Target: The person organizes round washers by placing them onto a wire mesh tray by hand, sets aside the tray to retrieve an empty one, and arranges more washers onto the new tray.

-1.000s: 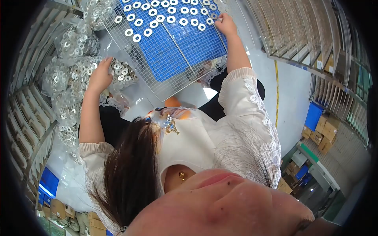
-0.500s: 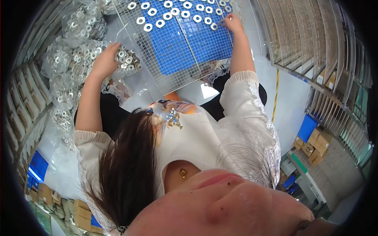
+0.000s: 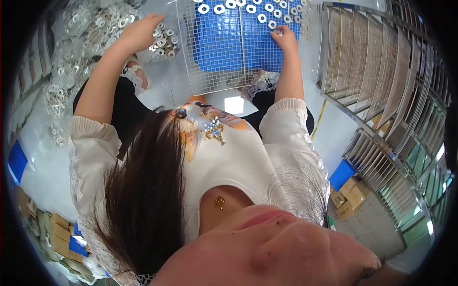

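Observation:
Over a pile of metal washers in clear plastic bags point(image 3: 107, 24), my left hand point(image 3: 138, 34) has its fingers stretched out and its thumb apart, with nothing visible in it. My right hand point(image 3: 286, 40) is closed on a washer, partly hidden by the fingers, just above a wire mesh rack point(image 3: 214, 86). Rows of flat ring-shaped washers point(image 3: 262, 18) lie on the far part of the mesh. Beneath the mesh is a blue panel point(image 3: 224, 50).
Tall metal racks with stacked trays point(image 3: 355, 62) stand on the right, and another rack point(image 3: 28, 71) on the left. Cardboard boxes point(image 3: 355, 195) and a blue bin point(image 3: 341, 175) are at the lower right. More boxes point(image 3: 59, 233) lie at the lower left.
The view has shifted, and the mesh rack now appears higher and straighter. My left hand has moved forward over the washer pile. My right hand has stayed by the near edge of the washer rows.

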Tool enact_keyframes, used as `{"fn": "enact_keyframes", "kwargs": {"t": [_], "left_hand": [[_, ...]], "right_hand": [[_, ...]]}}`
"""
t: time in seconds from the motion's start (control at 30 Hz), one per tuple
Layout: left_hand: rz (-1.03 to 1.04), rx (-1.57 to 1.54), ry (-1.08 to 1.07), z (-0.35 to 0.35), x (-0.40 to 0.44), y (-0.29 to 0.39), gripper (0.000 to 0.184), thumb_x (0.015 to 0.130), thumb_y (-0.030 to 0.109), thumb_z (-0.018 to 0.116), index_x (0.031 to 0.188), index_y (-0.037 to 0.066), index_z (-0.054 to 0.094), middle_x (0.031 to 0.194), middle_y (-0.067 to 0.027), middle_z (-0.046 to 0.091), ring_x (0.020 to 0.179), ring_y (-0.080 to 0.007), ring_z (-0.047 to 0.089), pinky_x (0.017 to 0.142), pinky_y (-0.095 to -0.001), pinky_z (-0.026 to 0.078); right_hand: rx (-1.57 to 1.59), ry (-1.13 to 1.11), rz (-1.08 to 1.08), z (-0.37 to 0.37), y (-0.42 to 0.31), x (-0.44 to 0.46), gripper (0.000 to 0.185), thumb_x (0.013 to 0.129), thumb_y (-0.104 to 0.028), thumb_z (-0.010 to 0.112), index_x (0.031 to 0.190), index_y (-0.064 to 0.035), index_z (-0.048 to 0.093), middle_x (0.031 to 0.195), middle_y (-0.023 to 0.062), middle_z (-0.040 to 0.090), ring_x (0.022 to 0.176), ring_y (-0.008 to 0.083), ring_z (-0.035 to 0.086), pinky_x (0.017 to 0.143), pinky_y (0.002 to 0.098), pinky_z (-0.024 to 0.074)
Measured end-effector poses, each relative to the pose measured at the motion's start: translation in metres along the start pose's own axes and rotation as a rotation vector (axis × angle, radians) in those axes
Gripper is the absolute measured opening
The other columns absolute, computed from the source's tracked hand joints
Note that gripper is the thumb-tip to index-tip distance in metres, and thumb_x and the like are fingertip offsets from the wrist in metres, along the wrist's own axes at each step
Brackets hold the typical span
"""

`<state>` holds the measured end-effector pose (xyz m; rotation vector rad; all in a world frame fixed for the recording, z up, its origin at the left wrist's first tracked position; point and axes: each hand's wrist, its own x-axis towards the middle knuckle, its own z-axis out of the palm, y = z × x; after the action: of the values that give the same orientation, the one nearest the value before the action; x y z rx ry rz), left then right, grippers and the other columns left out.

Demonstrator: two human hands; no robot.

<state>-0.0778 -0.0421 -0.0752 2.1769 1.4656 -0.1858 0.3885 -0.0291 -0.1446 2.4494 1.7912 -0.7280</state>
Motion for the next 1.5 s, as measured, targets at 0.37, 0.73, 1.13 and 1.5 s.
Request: {"fn": "enact_keyframes", "kwargs": {"t": [0.37,0.73,1.13,1.5], "left_hand": [[0.009,-0.021,0.051,0.001,-0.010,-0.008,0.063,0.071,-0.004,0.051,0.131,0.013,0.041,0.135,-0.0115,0.042,0.112,-0.0307,0.050,0.091,-0.0387,0.045],[-0.035,0.019,0.045,0.006,-0.021,-0.017,0.066,0.071,-0.002,0.055,0.133,0.015,0.039,0.138,-0.0090,0.038,0.113,-0.0282,0.050,0.090,-0.0388,0.045],[0.002,-0.015,0.118,0.004,-0.025,-0.026,0.066,0.071,-0.002,0.054,0.133,0.014,0.039,0.138,-0.0073,0.038,0.115,-0.0273,0.049,0.091,-0.0372,0.045],[-0.016,-0.062,0.072,-0.009,-0.030,-0.019,0.056,0.077,-0.004,0.048,0.131,0.010,0.041,0.137,-0.0070,0.040,0.116,-0.0258,0.049,0.090,-0.0366,0.046]], "right_hand": [[-0.065,0.193,-0.048,0.009,-0.042,-0.001,0.050,0.064,-0.037,0.072,0.105,-0.0122,0.057,0.113,0.0175,0.055,0.102,0.0327,0.055,0.085,0.0406,0.0457],[-0.073,0.228,-0.070,0.019,-0.070,0.013,0.044,0.067,-0.036,0.070,0.101,-0.0095,0.060,0.105,0.0154,0.061,0.094,0.0292,0.060,0.080,0.0380,0.0478],[-0.189,0.238,-0.004,0.014,-0.093,-0.009,0.037,0.068,-0.033,0.063,0.096,-0.0084,0.057,0.094,0.0152,0.064,0.089,0.0316,0.061,0.077,0.0395,0.0480],[0.939,-0.239,-0.085,-0.014,-0.167,-0.069,0.026,0.077,-0.016,0.063,0.101,-0.0110,0.055,0.085,0.0077,0.059,0.069,0.0157,0.061,0.059,0.0252,0.0518]]}}
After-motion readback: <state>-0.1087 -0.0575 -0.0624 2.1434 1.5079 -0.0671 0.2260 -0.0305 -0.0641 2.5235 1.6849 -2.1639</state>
